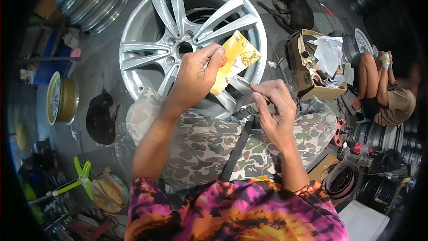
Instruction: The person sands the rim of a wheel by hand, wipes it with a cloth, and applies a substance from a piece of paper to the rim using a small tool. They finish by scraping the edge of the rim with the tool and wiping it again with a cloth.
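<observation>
My left hand (200, 71) is closed on the edge of a yellow printed card (246, 50), thumb on top. White paste (240, 64) and a small red-orange dab (224, 60) lie on the card. My right hand (276, 105) pinches a thin, flat grey scraper (243, 100), whose tip is at the card's lower edge, by the white paste. Just beyond both hands, a large silver alloy wheel rim (142, 50) lies face up in front of my knees. Its spokes are partly hidden behind the card and my left hand.
Dark dogs lie on the floor at left (100, 117) and upper right (294, 9). A cardboard box (312, 90) of papers stands at right, near another seated person (392, 100). Stacked rims (96, 4) stand upper left; a gold rim (62, 98) is below.
</observation>
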A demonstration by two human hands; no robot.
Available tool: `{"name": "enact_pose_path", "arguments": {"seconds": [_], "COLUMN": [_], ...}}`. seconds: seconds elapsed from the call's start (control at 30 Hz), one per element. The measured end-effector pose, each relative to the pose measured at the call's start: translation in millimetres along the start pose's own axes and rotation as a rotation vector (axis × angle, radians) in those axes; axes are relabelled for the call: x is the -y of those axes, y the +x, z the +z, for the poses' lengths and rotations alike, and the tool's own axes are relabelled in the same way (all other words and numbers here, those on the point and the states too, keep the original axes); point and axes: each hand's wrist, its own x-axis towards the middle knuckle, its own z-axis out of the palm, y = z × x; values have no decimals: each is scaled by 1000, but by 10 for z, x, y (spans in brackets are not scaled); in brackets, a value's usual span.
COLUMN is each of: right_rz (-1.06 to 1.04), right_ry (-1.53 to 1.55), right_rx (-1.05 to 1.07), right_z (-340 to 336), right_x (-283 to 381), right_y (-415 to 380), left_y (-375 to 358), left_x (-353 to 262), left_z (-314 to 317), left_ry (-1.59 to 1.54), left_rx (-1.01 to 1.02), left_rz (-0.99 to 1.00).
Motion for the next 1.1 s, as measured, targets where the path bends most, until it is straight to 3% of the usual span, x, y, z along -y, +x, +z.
{"name": "enact_pose_path", "arguments": {"seconds": [0.17,0.33,0.8,0.97,1.1], "right_rz": [1,26,160,95,272], "right_ry": [36,31,143,126,237], "right_rx": [58,51,64,101,64], "right_z": [74,63,83,131,93], "right_x": [52,28,26,63,5], "right_y": [-18,2,-32,-31,-37], "left_y": [4,-29,-60,-68,-79], "left_x": [3,-34,-35,-21,-52], "left_z": [26,-12,-77,-70,-104], "left_ry": [59,74,101,103,50], "left_rx": [-11,70,58,59,54], "left_rz": [87,17,21,35,-17]}}
